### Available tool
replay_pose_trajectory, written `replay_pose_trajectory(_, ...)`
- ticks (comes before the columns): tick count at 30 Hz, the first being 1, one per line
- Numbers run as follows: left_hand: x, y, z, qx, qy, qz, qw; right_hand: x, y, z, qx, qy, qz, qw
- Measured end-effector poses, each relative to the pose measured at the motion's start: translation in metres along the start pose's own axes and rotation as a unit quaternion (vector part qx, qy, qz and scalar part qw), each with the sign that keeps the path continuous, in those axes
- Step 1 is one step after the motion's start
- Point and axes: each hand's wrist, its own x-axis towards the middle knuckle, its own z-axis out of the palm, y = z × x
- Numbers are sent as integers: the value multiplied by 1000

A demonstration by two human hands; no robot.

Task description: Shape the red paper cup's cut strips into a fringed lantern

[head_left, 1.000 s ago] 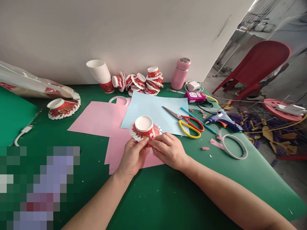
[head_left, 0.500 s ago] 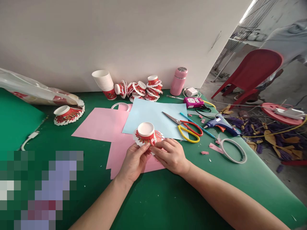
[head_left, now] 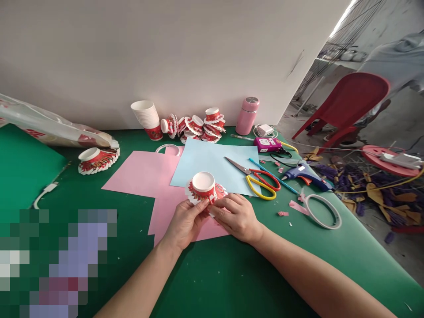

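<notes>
A red and white paper cup (head_left: 203,182), its side cut into strips that fan outward and fold, is held bottom-up between my hands. My left hand (head_left: 188,221) pinches its near edge, thumb on top. From the right, my right hand (head_left: 237,216) has its fingers closed on the cup's strips; the fingertips are partly hidden. Beneath lie pink paper sheets (head_left: 132,170) and a light blue sheet (head_left: 198,154). Scissors (head_left: 251,174) with red and yellow handles rest on the blue sheet, beside a blue pencil-like stick (head_left: 274,174).
Stacked cups (head_left: 145,117), several folded cups (head_left: 194,126) and a pink flask (head_left: 247,115) stand along the wall. Another folded cup (head_left: 96,161) sits left. To the right are a glue gun (head_left: 306,174), a tape roll (head_left: 323,212) and a purple box (head_left: 267,144). A red chair (head_left: 351,101) stands beyond.
The view has shifted slightly. My hands stay on the same cup, with only a small movement of the right fingers at its strips.
</notes>
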Motion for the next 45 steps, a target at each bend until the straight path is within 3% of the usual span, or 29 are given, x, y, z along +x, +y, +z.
replay_pose_trajectory(4, -1, -2, 1, -1, -19, 21, 1000, 2, -1, -2, 20, 4, -4, 1000)
replay_pose_trajectory(10, -2, -5, 3, 1, -29, 45, 999, 6, -6, 0, 74, 58, 25, 995)
replay_pose_trajectory(16, -5, -5, 4, 31, -15, 65, 997, 10, -15, 3, 151, 109, 122, 975)
replay_pose_trajectory(22, -6, -8, 2, 47, -11, 87, 995, 11, -19, 5, 231, 92, 252, 935)
replay_pose_trajectory(30, -6, -11, 3, 16, -22, 82, 996, 10, -19, 9, 253, 52, 337, 906)
replay_pose_trajectory(34, -7, -10, 6, 1, -20, 76, 997, 12, -22, 9, 294, 32, 387, 873)
replay_pose_trajectory(41, -7, -9, 8, 1, -14, 74, 997, 11, -24, 10, 395, 1, 467, 791)
replay_pose_trajectory(45, -7, -10, 7, 12, -21, 78, 997, 9, -23, 12, 405, -4, 483, 777)
